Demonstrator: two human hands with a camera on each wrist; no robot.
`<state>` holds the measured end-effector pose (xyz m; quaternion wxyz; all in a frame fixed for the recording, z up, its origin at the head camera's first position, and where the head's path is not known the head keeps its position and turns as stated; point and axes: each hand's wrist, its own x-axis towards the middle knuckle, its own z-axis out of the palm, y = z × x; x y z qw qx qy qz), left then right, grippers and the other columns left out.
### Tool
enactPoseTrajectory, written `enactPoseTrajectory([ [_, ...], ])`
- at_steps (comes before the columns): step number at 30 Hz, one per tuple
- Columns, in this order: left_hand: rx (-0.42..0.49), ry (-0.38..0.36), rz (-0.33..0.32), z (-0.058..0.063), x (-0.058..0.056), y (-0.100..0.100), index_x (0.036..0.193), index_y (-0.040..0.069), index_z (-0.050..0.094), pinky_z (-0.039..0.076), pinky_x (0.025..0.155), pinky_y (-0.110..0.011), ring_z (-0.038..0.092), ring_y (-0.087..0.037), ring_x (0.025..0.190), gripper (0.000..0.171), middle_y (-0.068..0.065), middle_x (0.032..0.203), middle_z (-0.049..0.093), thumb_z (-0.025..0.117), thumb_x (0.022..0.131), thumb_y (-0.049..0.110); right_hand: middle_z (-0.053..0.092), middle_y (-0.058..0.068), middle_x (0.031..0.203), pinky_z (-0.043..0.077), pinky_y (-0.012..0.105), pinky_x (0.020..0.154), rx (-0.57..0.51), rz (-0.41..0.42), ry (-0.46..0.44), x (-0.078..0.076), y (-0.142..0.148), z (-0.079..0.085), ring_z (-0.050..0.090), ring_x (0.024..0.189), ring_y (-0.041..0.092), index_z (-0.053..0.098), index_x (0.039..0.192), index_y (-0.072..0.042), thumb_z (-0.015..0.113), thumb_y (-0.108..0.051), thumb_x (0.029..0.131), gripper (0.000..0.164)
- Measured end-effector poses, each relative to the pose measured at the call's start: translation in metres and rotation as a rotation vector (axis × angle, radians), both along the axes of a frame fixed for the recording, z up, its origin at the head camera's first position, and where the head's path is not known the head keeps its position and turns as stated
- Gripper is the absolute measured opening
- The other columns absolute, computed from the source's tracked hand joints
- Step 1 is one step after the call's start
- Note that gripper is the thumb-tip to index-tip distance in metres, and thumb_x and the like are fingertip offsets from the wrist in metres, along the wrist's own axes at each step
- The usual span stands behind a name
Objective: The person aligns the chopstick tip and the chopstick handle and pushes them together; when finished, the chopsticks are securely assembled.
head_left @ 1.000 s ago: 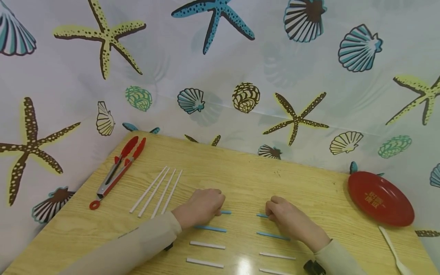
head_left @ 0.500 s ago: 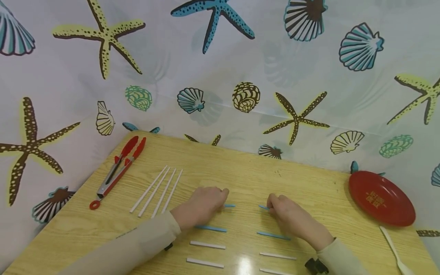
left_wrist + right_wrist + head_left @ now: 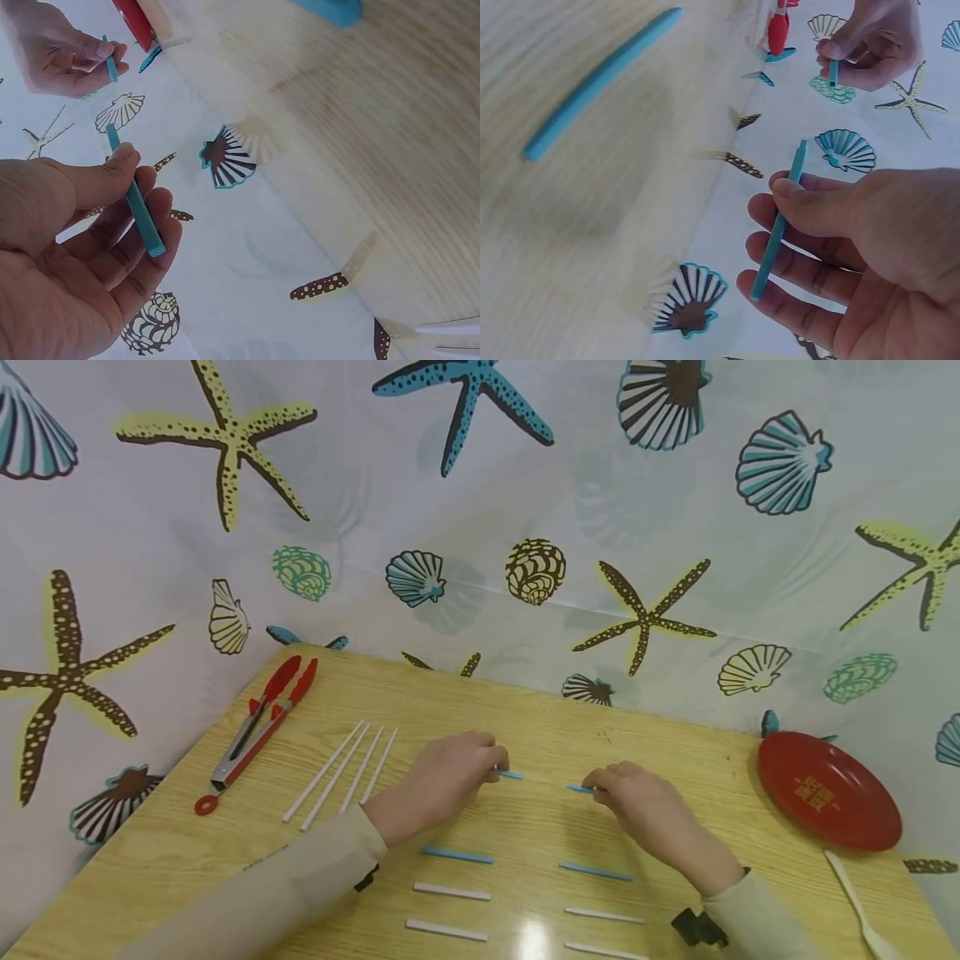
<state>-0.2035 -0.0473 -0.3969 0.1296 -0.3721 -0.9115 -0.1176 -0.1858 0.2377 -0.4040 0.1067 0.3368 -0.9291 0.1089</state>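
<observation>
Above the table, my left hand (image 3: 450,781) pinches a short blue stick (image 3: 142,210) with a squared end between thumb and fingers. Opposite it, my right hand (image 3: 648,810) holds another slim blue stick (image 3: 776,247), which has a narrower stepped tip. The two sticks point toward each other with a gap between them. Below the hands lie a blue stick (image 3: 457,856) on the left and a matching blue stick (image 3: 596,872) on the right. Nearer to me are short white sticks, such as a left one (image 3: 452,891) and a right one (image 3: 603,915).
Several long white sticks (image 3: 324,771) lie left of my left hand. Beyond them are red-tipped tongs (image 3: 255,735). On the right stand a red oval plate (image 3: 862,802) and a white spoon-like utensil (image 3: 851,893). A shell-and-starfish cloth (image 3: 480,510) hangs behind the wooden table (image 3: 637,735).
Both hands have risen from the table and moved away from me, each carrying its blue stick. The sticks and other items on the table stay where they were.
</observation>
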Motion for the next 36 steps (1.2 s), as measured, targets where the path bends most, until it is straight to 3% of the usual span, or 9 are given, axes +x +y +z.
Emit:
enactPoseTrajectory([
  [7,0.092,0.062,-0.041,0.003,0.0,0.001,0.096,0.014,0.071,0.049,0.059,-0.019,0.059,-0.012,0.077,0.015,0.002,0.088,0.059,0.079,0.085,0.01,0.064,-0.005,0.089,0.047,0.023,0.051,-0.044,0.025,0.158,0.004,-0.002,0.014,0.059,0.071,0.01,0.069,0.099,-0.017,0.082,-0.005,0.081,0.025],
  [16,0.155,0.132,-0.09,0.014,0.006,0.011,0.094,0.014,0.072,0.052,0.067,-0.02,0.06,-0.013,0.081,0.017,0.002,0.089,0.06,0.082,0.081,0.009,0.066,-0.003,0.089,0.047,0.022,0.046,-0.066,0.089,0.303,0.009,-0.01,0.022,0.064,0.075,0.012,0.073,0.095,-0.014,0.087,-0.005,0.075,0.026],
  [26,0.147,0.151,-0.118,0.018,0.01,0.016,0.095,0.013,0.072,0.052,0.069,-0.02,0.059,-0.013,0.082,0.017,0.002,0.088,0.058,0.082,0.081,0.008,0.067,-0.001,0.088,0.052,0.025,0.051,-0.11,0.166,0.355,0.01,-0.016,0.024,0.064,0.076,0.013,0.072,0.096,-0.011,0.086,-0.002,0.073,0.028],
  [36,0.164,0.17,-0.131,0.017,0.011,0.016,0.095,0.013,0.073,0.049,0.065,-0.018,0.056,-0.012,0.076,0.016,0.002,0.084,0.056,0.082,0.082,0.008,0.066,-0.002,0.087,0.053,0.025,0.054,-0.119,0.168,0.317,0.009,-0.018,0.023,0.062,0.077,0.013,0.072,0.096,-0.01,0.084,-0.002,0.075,0.025],
])
